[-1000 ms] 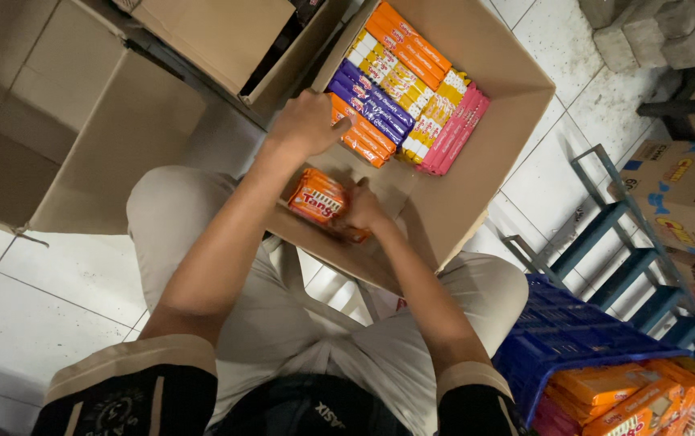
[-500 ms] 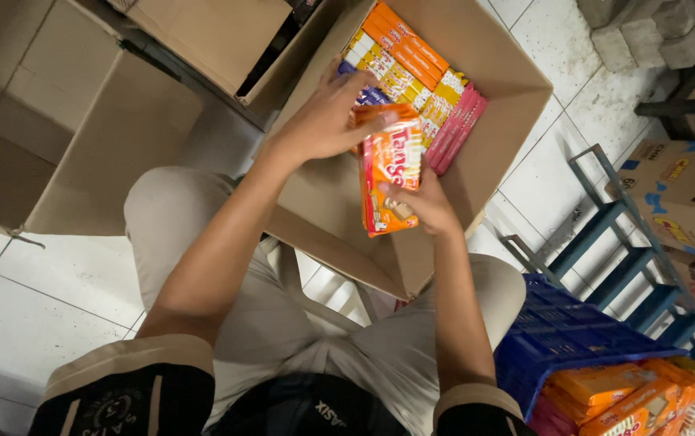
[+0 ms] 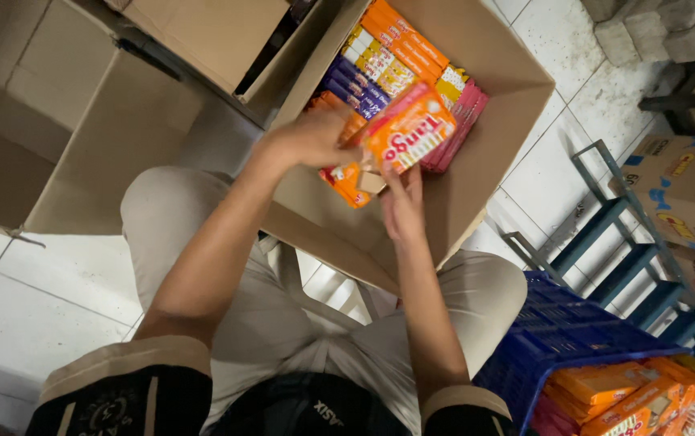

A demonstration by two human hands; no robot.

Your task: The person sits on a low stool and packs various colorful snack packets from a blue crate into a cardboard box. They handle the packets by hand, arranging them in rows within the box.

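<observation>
- The tiled floor carries everything here; the seated person's knees frame the lower half of the view.
- An open cardboard box rests tilted against the person's lap, its mouth facing up, with flattened cardboard sheets lying beside it toward the floor's left edge.
- A blue plastic crate stands near the floor's lower right corner, stacked with orange packets, and a blue metal rack stands just behind it.
- Rows of snack packs, orange, purple, yellow and pink, fill the box's far end, packed on edge.
- The left hand is closed on the top of an orange snack pack, which is held over the packed rows inside the box.
- The right hand supports that pack from below, fingers extended and pressed to its lower edge.
</observation>
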